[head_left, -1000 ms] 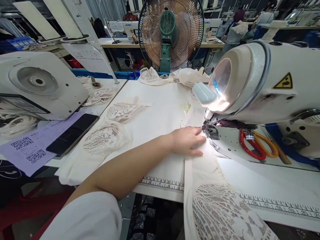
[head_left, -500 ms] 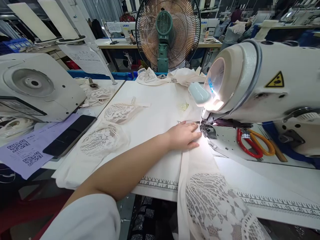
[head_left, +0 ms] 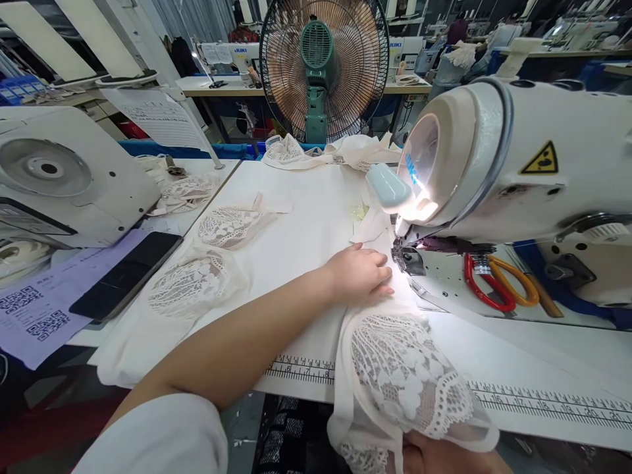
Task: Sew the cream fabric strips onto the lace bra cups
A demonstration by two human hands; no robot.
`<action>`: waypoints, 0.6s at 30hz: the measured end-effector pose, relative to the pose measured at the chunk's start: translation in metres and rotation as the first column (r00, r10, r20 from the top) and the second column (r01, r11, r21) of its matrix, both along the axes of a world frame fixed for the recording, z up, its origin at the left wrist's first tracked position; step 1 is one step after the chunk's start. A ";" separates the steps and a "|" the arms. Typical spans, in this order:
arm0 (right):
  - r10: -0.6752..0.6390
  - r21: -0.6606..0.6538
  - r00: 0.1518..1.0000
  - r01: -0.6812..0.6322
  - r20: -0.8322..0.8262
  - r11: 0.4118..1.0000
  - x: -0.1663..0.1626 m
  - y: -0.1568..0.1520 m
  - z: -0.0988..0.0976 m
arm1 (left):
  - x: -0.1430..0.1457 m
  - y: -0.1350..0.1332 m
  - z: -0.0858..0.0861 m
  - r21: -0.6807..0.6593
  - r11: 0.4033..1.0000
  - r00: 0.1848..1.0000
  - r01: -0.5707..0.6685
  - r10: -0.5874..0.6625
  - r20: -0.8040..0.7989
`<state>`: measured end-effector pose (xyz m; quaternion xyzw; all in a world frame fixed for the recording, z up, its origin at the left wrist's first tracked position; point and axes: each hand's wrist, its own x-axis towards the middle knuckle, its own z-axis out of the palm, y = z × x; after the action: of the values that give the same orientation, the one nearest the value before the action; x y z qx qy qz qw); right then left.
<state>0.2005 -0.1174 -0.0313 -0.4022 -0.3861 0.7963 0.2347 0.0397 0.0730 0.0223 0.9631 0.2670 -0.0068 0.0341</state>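
Observation:
My left hand [head_left: 363,276] lies flat on cream fabric just left of the presser foot [head_left: 407,259], fingers stretched towards it. The fabric belongs to a lace bra [head_left: 395,368], whose scalloped cup hangs over the table's front edge. Below the cup, my right hand [head_left: 444,455] grips the bra from underneath; the cloth hides some of its fingers. The lit head of the sewing machine [head_left: 464,151] stands over the work. Another cream lace bra [head_left: 192,283] is spread left of my forearm.
Red and orange-handled scissors [head_left: 498,283] lie on the machine bed. A phone [head_left: 126,276] rests on lilac paper [head_left: 29,322] at the left, near a second machine [head_left: 74,174]. More lace pieces [head_left: 326,155] lie at the back, before a large fan [head_left: 323,66]. A ruler strip [head_left: 553,405] runs along the front edge.
The fabric has moved forward past the presser foot, and the lace cup has come up onto the table edge. My right hand has come into view beneath it. My left hand stays flat.

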 end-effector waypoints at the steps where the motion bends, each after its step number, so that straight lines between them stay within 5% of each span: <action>1: -0.006 -0.080 0.998 0.002 -0.056 0.997 -0.004 0.002 0.001 | -0.001 0.000 0.001 -0.008 1.000 1.000 -0.005 0.005 -0.003; 5: -0.170 -0.184 0.964 0.133 -0.205 0.974 -0.017 0.005 0.014 | -0.001 -0.001 0.006 -0.036 0.999 1.000 -0.021 0.020 -0.008; 9: -0.301 -0.109 0.895 0.281 -0.328 0.954 -0.024 0.002 0.018 | 0.001 -0.004 0.008 -0.052 0.999 0.999 0.001 0.001 0.038; 18: -0.312 -0.054 0.879 0.314 -0.361 0.948 -0.025 0.000 0.010 | 0.005 -0.018 0.019 -0.222 0.975 0.998 -0.011 0.024 0.056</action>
<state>0.1752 -0.1177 -0.0211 -0.3035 -0.2681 0.8074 0.4291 0.0444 0.0553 0.0409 0.9506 0.2721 -0.0080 0.1491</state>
